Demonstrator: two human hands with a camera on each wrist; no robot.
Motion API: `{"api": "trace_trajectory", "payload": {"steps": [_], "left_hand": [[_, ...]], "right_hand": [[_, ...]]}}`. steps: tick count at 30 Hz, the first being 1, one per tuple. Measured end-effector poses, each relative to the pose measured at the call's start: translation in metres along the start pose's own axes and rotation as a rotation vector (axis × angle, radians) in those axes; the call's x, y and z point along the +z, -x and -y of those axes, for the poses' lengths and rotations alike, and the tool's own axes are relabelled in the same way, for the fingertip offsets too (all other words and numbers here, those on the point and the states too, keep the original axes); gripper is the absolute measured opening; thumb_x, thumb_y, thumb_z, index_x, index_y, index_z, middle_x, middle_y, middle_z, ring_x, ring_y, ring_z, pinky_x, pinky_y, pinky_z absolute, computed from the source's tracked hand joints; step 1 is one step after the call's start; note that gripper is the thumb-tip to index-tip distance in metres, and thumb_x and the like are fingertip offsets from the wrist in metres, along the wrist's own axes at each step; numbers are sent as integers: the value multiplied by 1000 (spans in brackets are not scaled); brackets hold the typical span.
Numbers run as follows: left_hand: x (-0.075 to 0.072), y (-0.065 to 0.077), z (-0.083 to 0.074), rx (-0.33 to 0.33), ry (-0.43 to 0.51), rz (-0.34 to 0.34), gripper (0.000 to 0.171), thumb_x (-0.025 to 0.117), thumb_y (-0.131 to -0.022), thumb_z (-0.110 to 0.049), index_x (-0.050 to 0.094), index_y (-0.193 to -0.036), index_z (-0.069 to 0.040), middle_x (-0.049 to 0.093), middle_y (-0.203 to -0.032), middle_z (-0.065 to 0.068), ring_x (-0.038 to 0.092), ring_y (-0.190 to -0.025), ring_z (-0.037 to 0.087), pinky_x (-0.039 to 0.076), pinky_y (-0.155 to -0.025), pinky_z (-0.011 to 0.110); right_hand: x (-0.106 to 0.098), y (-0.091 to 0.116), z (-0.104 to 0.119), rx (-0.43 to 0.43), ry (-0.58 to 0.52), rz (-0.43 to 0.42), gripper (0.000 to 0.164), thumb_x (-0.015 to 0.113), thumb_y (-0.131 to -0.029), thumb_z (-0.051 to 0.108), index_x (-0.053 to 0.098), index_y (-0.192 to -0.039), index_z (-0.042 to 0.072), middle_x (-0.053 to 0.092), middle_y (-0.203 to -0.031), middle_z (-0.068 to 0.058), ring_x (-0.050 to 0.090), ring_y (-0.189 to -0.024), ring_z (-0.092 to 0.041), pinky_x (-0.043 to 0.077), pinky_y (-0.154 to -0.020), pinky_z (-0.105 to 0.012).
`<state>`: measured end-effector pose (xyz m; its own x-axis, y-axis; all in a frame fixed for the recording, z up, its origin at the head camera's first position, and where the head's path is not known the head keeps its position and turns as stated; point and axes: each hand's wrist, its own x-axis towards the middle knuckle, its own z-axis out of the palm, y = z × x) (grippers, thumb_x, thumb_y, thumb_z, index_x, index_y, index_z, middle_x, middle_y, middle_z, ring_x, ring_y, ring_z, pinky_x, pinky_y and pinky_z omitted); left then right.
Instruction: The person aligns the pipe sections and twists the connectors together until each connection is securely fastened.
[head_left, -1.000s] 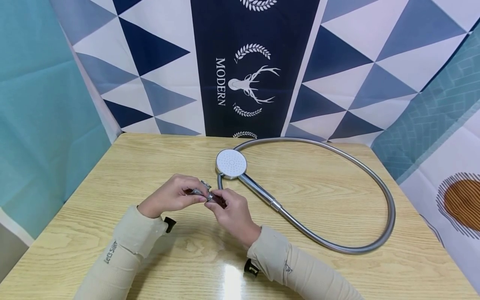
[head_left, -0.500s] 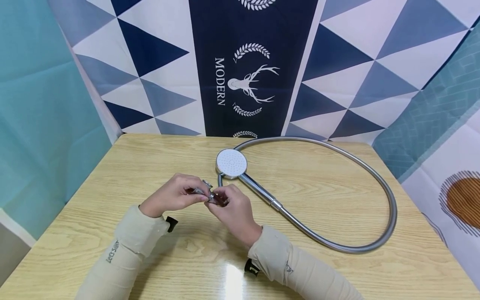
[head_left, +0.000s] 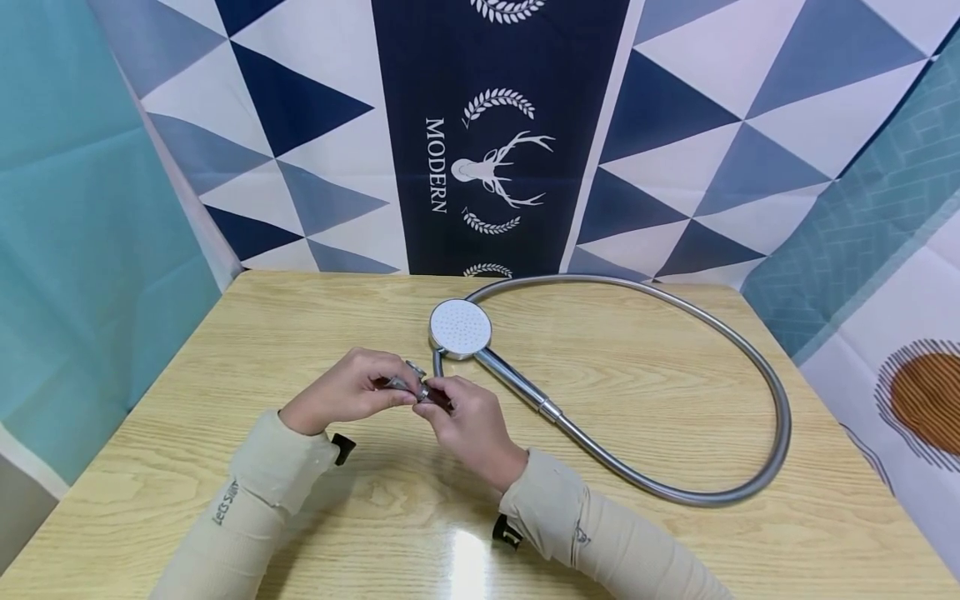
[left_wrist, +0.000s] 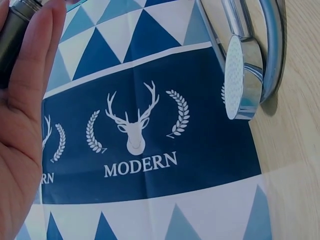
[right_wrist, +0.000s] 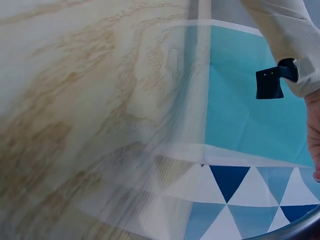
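Both hands meet over the table left of the shower head [head_left: 461, 327]. My left hand [head_left: 362, 385] grips a small chrome fitting [head_left: 424, 392], whose short round stub stands up near the fingertips. In the left wrist view the fitting [left_wrist: 13, 37] shows as a dark metal cylinder against the palm. With thumb and fingers, my right hand [head_left: 472, 421] pinches the fitting's dark shiny other end, mostly hidden by the hand. A metal shower hose [head_left: 780, 400] leaves the shower handle [head_left: 517, 379], loops round and passes behind the head down to the right fingers.
The wooden table [head_left: 322, 317] ends at a patterned cloth [head_left: 315, 125] behind it. Teal cloth [head_left: 97, 208] hangs on the left. The hose loop spreads over the table's right side. Black clips [head_left: 342, 448] stick out from the cuffs.
Both hands stay at the same spot with the fitting between them. The right fingers have shifted slightly on its end. Shower head and hose keep their place.
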<state>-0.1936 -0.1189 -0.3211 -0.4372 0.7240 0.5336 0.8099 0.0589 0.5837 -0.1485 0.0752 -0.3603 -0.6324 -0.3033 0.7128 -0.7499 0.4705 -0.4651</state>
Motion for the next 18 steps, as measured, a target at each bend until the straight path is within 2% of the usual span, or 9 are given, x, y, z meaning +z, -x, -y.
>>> {"api": "trace_trajectory", "payload": {"steps": [3, 6, 8, 13, 18], "left_hand": [[-1, 1, 2, 13, 6, 3, 7, 67, -89, -8, 68, -87, -2, 67, -82, 8, 55, -65, 9, 47, -55, 23], [-2, 2, 5, 36, 10, 1, 8, 67, -89, -10, 68, -87, -3, 67, -82, 8, 56, -65, 9, 47, -56, 22], [-2, 2, 6, 45, 17, -2, 5, 68, -88, -8, 68, -87, -3, 67, -81, 8, 56, -65, 9, 47, -56, 22], [-2, 2, 7, 48, 20, 1, 6, 71, -84, 1, 68, -87, -3, 67, -81, 7, 56, -63, 9, 47, -55, 22], [-1, 3, 7, 42, 22, 0, 2, 68, -88, -4, 68, -87, -3, 67, -81, 7, 55, -64, 8, 47, -55, 22]], "right_hand": [[-1, -1, -1, -50, 96, 12, 22, 78, -78, 9, 67, -94, -3, 66, -78, -9, 60, -64, -14, 49, -57, -22], [-1, -1, -1, -113, 207, -15, 24, 82, -76, 15, 69, -93, 3, 66, -76, -3, 59, -62, -11, 47, -53, -20], [0, -1, -2, -140, 242, -46, 26, 84, -73, 15, 70, -92, 4, 67, -77, -3, 61, -64, -10, 48, -54, -19], [1, -2, -4, -159, 148, -55, 24, 83, -71, 4, 68, -90, -2, 66, -78, -7, 63, -68, -13, 50, -62, -17], [1, -2, -6, -169, 75, -13, 24, 81, -74, 4, 67, -91, -5, 66, -76, -8, 60, -65, -14, 48, -60, -16]]}}
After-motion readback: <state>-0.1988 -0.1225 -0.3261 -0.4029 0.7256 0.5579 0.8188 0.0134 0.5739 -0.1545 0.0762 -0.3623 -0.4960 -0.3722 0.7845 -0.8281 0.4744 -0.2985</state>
